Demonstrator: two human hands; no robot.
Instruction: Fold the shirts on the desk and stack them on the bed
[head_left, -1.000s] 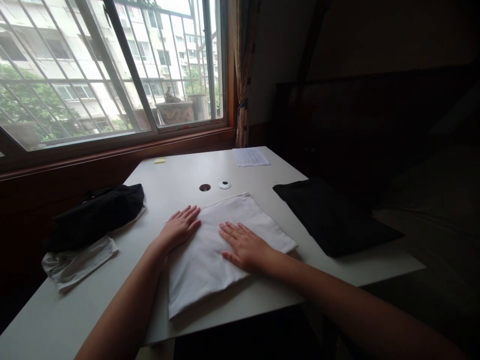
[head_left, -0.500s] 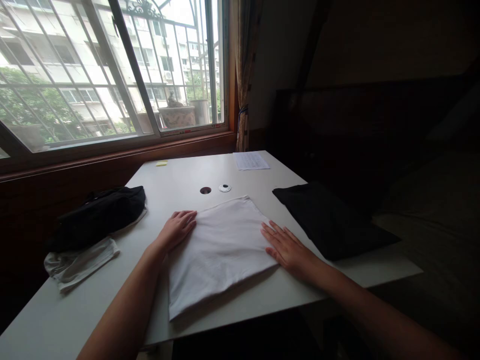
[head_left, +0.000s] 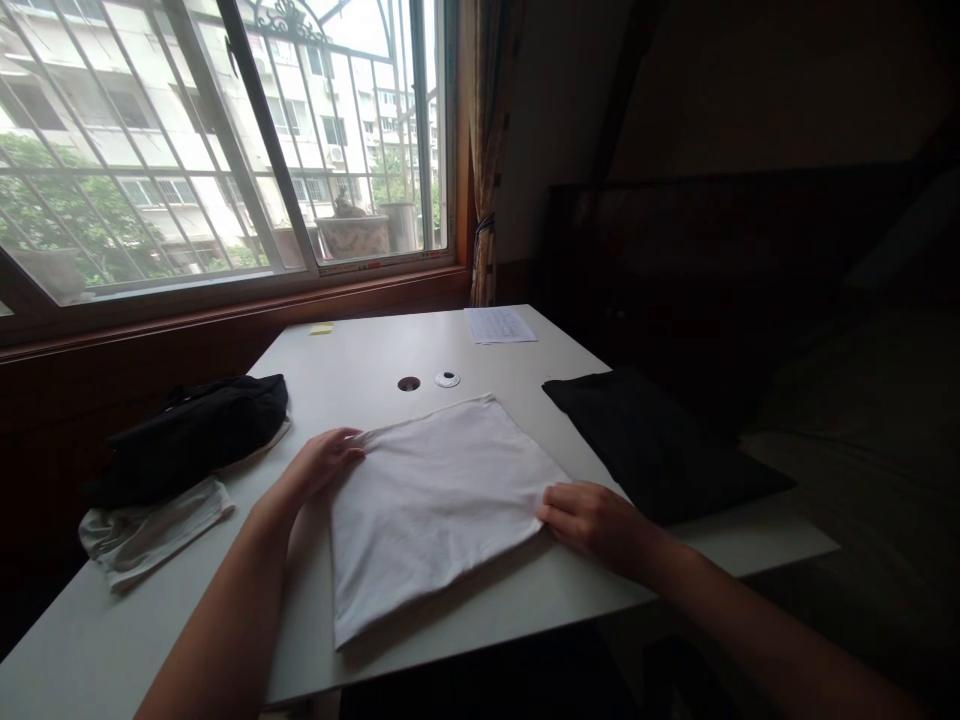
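A folded white garment [head_left: 442, 510] lies flat on the white table [head_left: 360, 370], lightly wrinkled along its near side. At its far left corner my left hand [head_left: 322, 462] is closed, with fingers and thumb pinching the edge. My right hand [head_left: 592, 520] grips the right edge near the closest right corner, its fingers curled and the fingertips partly hidden. To the right of that hand lies a black folded garment [head_left: 660, 440], apart from the white one.
Left on the table is a heap with a black garment [head_left: 202, 430] over a pale one [head_left: 157, 535]. Farther back are a cable hole [head_left: 409, 384], a round cover [head_left: 448, 380], paper sheets [head_left: 501, 325] and yellow notes [head_left: 321, 328]. A barred window [head_left: 225, 150] stands behind.
Both hands were spread flat on the white garment. My left hand has shifted left to its corner; my right hand has slid toward me and curled round the right edge.
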